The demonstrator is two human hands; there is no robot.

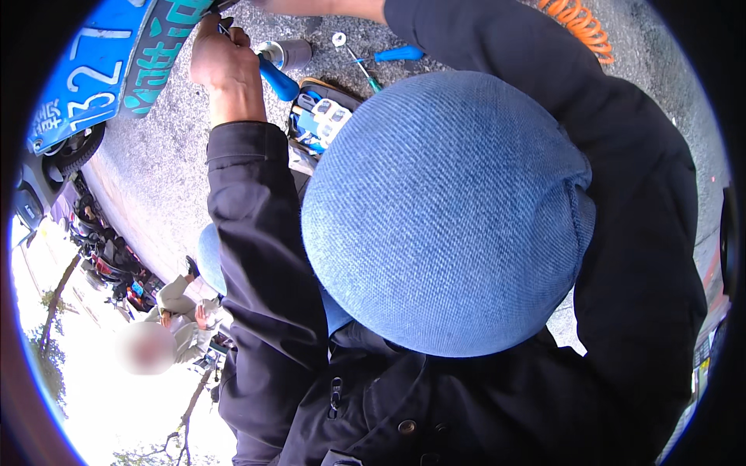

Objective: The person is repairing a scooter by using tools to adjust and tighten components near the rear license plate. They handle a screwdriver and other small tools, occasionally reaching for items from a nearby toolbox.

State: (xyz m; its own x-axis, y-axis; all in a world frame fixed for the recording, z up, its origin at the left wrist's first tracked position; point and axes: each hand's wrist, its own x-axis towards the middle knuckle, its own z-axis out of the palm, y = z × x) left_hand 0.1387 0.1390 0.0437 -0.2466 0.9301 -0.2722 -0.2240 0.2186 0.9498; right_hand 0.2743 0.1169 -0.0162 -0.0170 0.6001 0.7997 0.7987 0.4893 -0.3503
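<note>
The left hand clenches a blue-handled tool, its far end hard to make out. The right hand is cut off above; its grip cannot be told.

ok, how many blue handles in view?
2: one blue handle at the left hand, a second blue handle on the ground near the green handle. Others may be hidden behind the knee or in the case.

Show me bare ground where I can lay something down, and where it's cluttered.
Bare ground lies between the left sleeve and the black tyre; another patch lies right of the orange coiled hose. It's crowded right of the left hand: the can, open tool case and green-handled screwdriver sit close together.
</note>
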